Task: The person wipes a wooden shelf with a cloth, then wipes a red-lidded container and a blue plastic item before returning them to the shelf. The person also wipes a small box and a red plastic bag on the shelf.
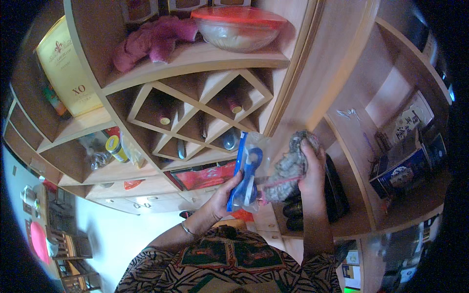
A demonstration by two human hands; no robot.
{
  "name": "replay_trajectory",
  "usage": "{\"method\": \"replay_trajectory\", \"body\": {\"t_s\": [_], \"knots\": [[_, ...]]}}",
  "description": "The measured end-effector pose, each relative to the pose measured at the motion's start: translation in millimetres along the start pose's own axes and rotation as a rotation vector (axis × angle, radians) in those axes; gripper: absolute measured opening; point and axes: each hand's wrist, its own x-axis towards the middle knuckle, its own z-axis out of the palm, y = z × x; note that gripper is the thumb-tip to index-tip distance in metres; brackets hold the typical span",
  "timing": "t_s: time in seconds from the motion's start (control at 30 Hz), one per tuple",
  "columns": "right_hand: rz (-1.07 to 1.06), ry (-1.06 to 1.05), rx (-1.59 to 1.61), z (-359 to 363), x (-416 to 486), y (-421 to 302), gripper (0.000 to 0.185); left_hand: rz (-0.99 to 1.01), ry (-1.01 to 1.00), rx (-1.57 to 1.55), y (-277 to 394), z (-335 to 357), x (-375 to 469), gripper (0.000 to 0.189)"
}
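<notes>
My left hand grips a clear plastic pouch by its blue edge. Inside the pouch lies a blue item with a rounded end and a pale strip; its exact kind I cannot tell. Bunched in my right hand is a grey, fluffy cloth with pinkish-red trim, hanging down close to the pouch's right side. Both hands are raised in front of my chest, before a wooden shelf cabinet. The fingers behind the pouch and behind the cloth are partly hidden.
A lattice wine rack holds several bottles. Above it are a red-lidded bowl and a pink cloth. A yellow can stands on the left shelf, below a gold box. Dark blue boxes occupy the right shelf.
</notes>
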Motion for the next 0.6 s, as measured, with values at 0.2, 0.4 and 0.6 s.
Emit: {"method": "replay_trajectory", "body": {"t_s": [0.2,0.4,0.6], "knots": [[-0.944,-0.292,-1.139,33,4,14,0.030,0.042,0.014,-0.074,-3,7,4,0.052],[-0.855,-0.518,-1.090,33,-26,39,0.037,0.202,0.056,-0.149,1,7,7,0.047],[-0.934,-0.705,-1.277,13,-59,44,0.033,0.081,0.117,-0.108,-2,2,6,0.051]]}}
